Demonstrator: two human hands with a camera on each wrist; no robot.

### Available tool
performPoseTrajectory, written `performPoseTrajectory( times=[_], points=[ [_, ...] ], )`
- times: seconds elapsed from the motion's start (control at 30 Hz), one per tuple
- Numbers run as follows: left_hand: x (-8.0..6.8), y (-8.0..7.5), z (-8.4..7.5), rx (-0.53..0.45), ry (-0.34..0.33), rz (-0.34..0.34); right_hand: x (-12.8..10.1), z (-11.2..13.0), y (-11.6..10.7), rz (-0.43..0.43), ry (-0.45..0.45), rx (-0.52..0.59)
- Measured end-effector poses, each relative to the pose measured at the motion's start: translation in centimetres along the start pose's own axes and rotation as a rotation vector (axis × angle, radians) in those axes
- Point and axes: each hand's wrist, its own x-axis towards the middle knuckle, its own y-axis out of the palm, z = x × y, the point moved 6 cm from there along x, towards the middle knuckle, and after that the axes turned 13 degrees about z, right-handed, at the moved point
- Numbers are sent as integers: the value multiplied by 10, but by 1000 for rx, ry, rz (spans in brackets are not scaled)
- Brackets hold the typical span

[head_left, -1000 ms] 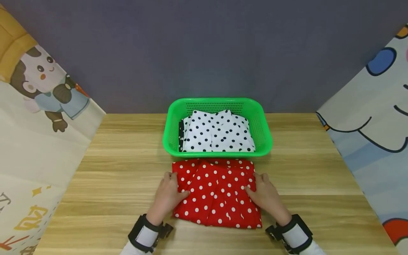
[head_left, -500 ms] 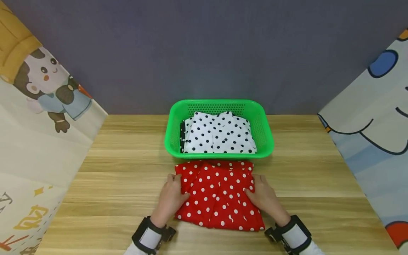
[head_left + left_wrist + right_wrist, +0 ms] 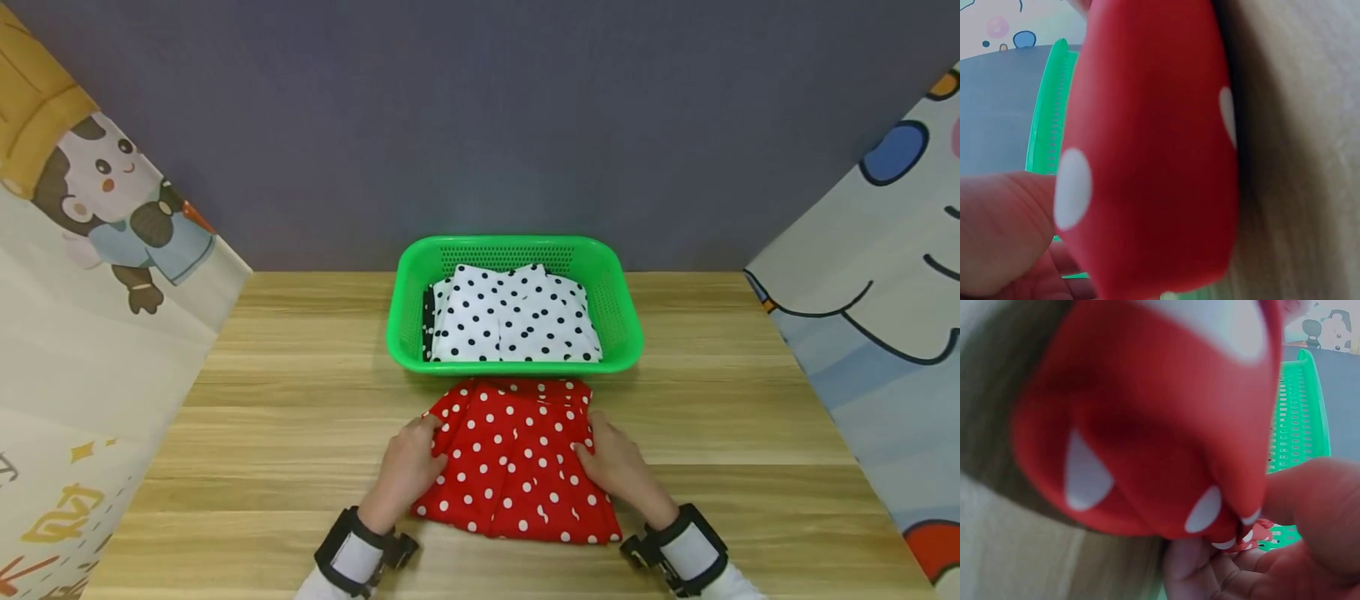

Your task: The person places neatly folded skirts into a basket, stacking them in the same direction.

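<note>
A folded red cloth garment with white dots lies on the wooden table in the head view, just in front of a green basket. At its left side my left hand grips the edge, thumb on top and fingers at the border. The right edge is pinched the same way by my right hand. In the left wrist view the red cloth bulges thickly beside the thumb. The right wrist view shows fingers curled beneath the cloth's folded layers.
Behind the red cloth stands the green perforated basket, holding a folded white cloth with black dots. A strip of black dotted cloth shows at its left. A dark grey panel rises behind, with cartoon-printed sheets on both sides.
My left hand has shifted inward to the right, drawing the cloth's upper left side in so it looks narrower. The right hand keeps nearly the same place. The basket is unmoved.
</note>
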Motion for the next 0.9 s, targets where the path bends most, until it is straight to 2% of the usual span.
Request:
performPoseTrajectory(
  times=[0.37,0.63,0.9],
  points=[
    [-6,-6,-3,-69,5,13,-9,-1,-2,-26,4,70],
    [-20,-11,-6,-122,37,23,-26,3,-4,-33,-16,110],
    [-35,-22,-15,-107,53,31,-47,13,-14,-54,-5,93]
  ],
)
